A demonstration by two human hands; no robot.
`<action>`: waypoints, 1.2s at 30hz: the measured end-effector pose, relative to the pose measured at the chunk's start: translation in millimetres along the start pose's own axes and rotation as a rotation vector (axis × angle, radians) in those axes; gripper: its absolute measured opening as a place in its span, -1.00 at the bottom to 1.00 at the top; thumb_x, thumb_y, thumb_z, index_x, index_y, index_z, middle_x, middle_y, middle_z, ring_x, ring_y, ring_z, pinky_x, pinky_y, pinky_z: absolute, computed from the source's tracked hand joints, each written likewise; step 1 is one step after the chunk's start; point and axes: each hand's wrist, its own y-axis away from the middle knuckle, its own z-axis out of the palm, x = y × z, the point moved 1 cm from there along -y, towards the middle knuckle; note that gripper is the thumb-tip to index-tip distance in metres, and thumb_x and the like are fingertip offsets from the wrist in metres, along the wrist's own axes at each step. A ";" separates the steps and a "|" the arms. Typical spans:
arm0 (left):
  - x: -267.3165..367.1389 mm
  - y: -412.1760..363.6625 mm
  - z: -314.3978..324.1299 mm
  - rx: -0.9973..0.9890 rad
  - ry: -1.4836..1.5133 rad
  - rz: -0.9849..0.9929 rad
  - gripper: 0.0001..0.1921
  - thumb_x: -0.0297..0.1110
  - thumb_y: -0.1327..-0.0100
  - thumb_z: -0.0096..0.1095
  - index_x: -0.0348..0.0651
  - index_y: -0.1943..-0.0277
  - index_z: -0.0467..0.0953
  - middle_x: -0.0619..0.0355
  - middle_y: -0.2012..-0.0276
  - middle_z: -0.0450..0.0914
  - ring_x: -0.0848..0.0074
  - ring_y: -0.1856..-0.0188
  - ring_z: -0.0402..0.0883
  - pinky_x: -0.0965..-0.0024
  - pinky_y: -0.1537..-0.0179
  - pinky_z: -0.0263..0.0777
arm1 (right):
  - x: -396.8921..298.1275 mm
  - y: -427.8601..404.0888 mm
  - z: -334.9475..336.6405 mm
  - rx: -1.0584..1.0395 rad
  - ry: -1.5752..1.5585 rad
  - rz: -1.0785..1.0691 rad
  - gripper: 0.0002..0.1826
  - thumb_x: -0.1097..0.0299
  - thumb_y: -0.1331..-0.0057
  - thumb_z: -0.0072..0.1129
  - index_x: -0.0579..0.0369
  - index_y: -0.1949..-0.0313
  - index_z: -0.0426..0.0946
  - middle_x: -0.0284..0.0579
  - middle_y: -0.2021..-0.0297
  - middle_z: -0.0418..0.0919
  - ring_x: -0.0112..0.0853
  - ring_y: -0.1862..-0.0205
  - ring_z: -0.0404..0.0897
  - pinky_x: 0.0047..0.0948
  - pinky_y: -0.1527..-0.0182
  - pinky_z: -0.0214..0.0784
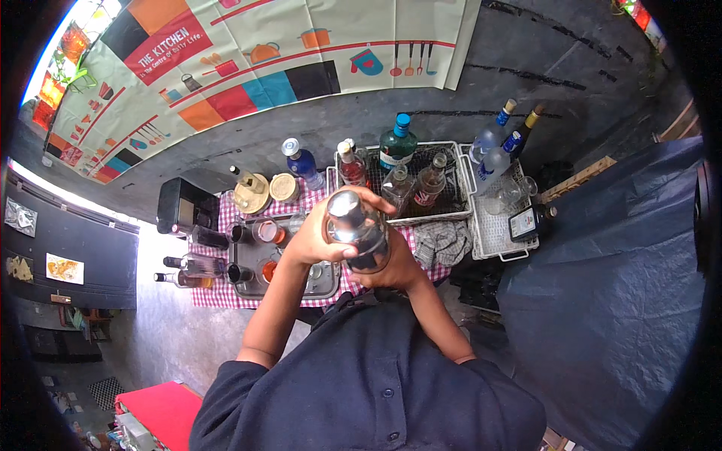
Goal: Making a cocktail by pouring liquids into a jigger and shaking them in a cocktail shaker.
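Close in front of my chest is a cocktail shaker (pixel 361 242) with a shiny metal cap and what looks like a clear body, dark inside. My left hand (pixel 309 232) wraps its left side, fingers reaching round behind the cap and thumb across the front. From the right and below, my right hand (pixel 401 260) grips the body. Beneath my left forearm lies a grey serving tray (pixel 243 288), partly hidden by it. Glasses on the tray include a dark one (pixel 240 273) and a glass with red liquid (pixel 271 231).
A wire basket (pixel 459 217) holds several bottles, among them a green bottle (pixel 398 144). Right of it, a white plastic basket (pixel 488 242) carries more bottles. A crumpled checked cloth (pixel 443 242) lies in front. Bottles (pixel 194 265) line the left end of the gingham tablecloth (pixel 211 299).
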 end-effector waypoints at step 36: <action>21.0 24.9 -4.3 0.177 -0.101 0.165 -0.37 -0.21 0.19 0.64 -0.29 0.04 0.50 0.02 0.10 0.62 0.36 0.01 0.61 0.28 -0.08 0.44 | -10.4 -7.2 33.0 0.109 0.266 -0.136 0.08 0.21 0.17 0.65 0.26 -0.28 0.16 0.02 -0.13 0.45 -0.26 -0.19 0.47 -0.29 -0.24 0.31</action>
